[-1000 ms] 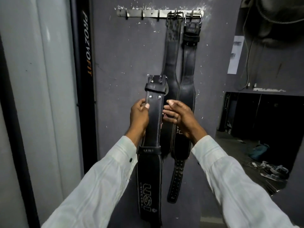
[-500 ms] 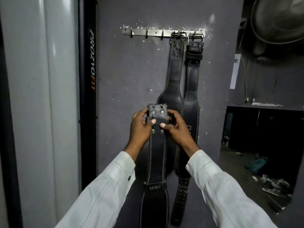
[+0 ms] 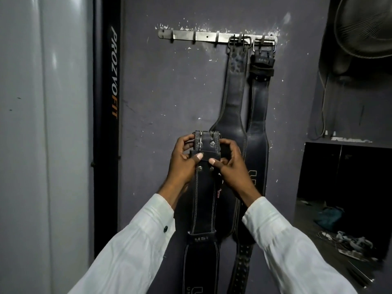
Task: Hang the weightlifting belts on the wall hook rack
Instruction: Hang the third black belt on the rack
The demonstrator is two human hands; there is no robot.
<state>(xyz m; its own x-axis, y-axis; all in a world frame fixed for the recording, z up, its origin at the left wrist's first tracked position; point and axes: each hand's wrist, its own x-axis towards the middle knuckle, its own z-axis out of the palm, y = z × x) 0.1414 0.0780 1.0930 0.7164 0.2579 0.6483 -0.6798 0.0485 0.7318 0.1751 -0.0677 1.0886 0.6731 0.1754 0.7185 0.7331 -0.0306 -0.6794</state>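
Both hands, left (image 3: 184, 161) and right (image 3: 230, 164), grip the belt (image 3: 203, 200) near its buckle end, thumbs pressing its front, below the rack (image 3: 203, 36).

Belts (image 3: 204, 200) black stitched leather, slight sheen; hook rack (image 3: 203, 36) bare metal.

held belt (image 3: 203, 204) lower end cut off below, fan (image 3: 364, 26) cropped top right

"PROZVOFIT" runs down the tall black upright panel (image 3: 107, 102); "usi" marks the loop (image 3: 201, 238) of the held black leather belt (image 3: 203, 200).
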